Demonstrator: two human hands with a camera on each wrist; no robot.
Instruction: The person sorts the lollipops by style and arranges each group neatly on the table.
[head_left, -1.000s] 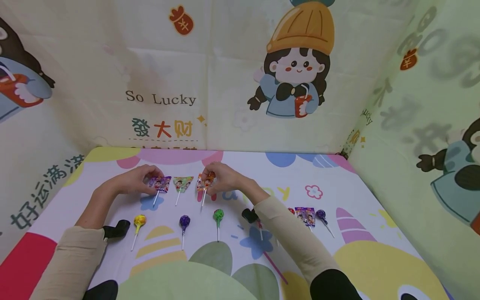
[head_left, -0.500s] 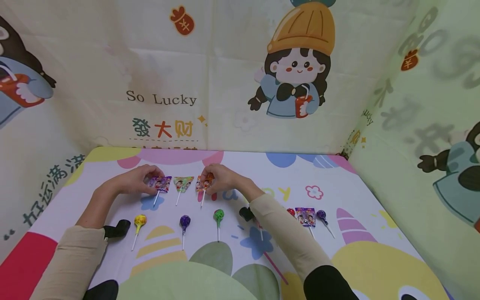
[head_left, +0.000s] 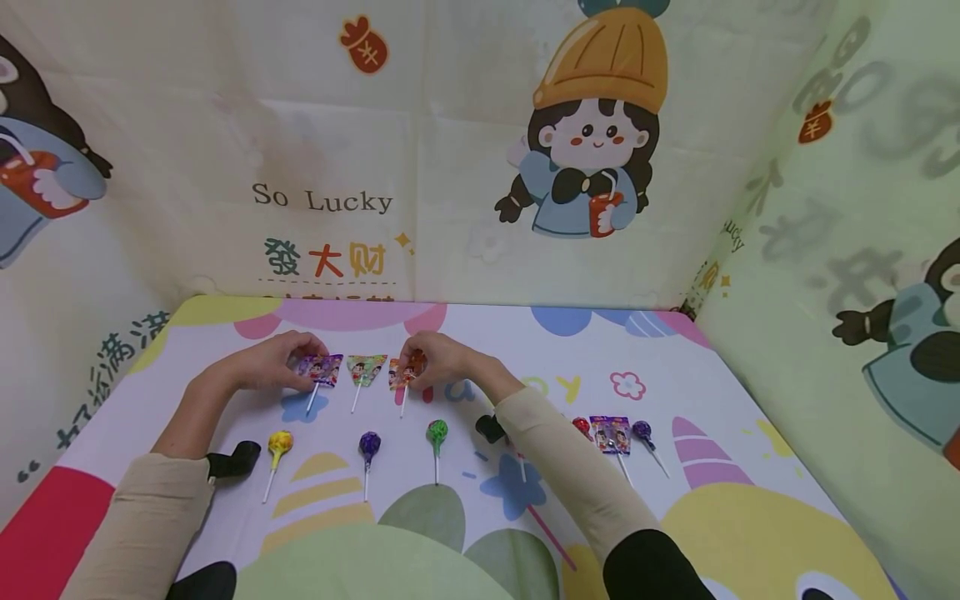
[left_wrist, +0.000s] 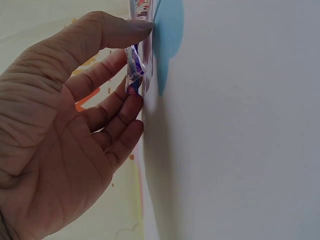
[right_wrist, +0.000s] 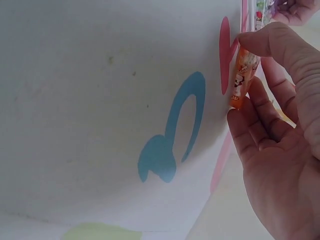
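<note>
Lollipops [head_left: 437, 432] form two rows in the head view: front seemingly laid out, back (ends unreleased, I'd judge) nearly so, a cluster [head_left: 611, 432] apart at right, on cartoon-printed tablecloth [head_left: 495, 329] before a printed backdrop [head_left: 457, 125]. Left wrist view: left hand [left_wrist: 65, 137] pinches the back row's leftmost, purple-wrapped lollipop [left_wrist: 135, 65]. Right wrist: right hand [right_wrist: 285, 155] pinches its rightmost, orange-wrapped lollipop [right_wrist: 240, 82].

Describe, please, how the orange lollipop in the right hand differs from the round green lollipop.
The orange lollipop has a flat, spread wrapper, while the round green lollipop is ball-shaped. The right hand pinches the orange lollipop; the round green lollipop lies untouched on the table. The orange lollipop is farther from the person than the round green lollipop. Both have thin white sticks.
</note>
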